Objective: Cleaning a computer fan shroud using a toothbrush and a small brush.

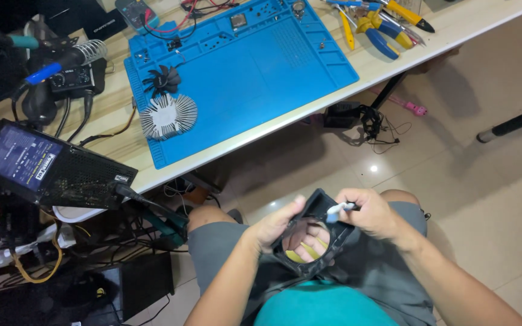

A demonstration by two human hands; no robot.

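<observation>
Clearly the step in hand looks like cleaning: the person sits back from the pale wooden workbench (466, 24) and holds a black plastic fan frame with a round opening (312, 238) over the lap, near the bottom middle of the view. The left hand (276, 226) is clamped on the frame's left edge, with its fingers showing through the opening from behind. The right hand (373, 212) pinches a small white-and-blue brush-like tool (337, 209), its tip resting on the frame's upper rim; whether it is a brush or a swab is too small to tell.

Far on the bench, a blue silicone work mat with small trays (255, 66) carries a black fan rotor with curved blades (162, 79) and, just nearer, a round silver finned heatsink (168, 116), the two close together. A black boxy power supply with a mesh side (49, 169) sits at the left edge, and yellow-and-blue handled pliers (379, 27) lie at the far right.

By my judgement, the next move calls for the left hand to turn the frame steadily while the tool tip follows the inner rim with light pressure, as the thin plastic could flex.
</observation>
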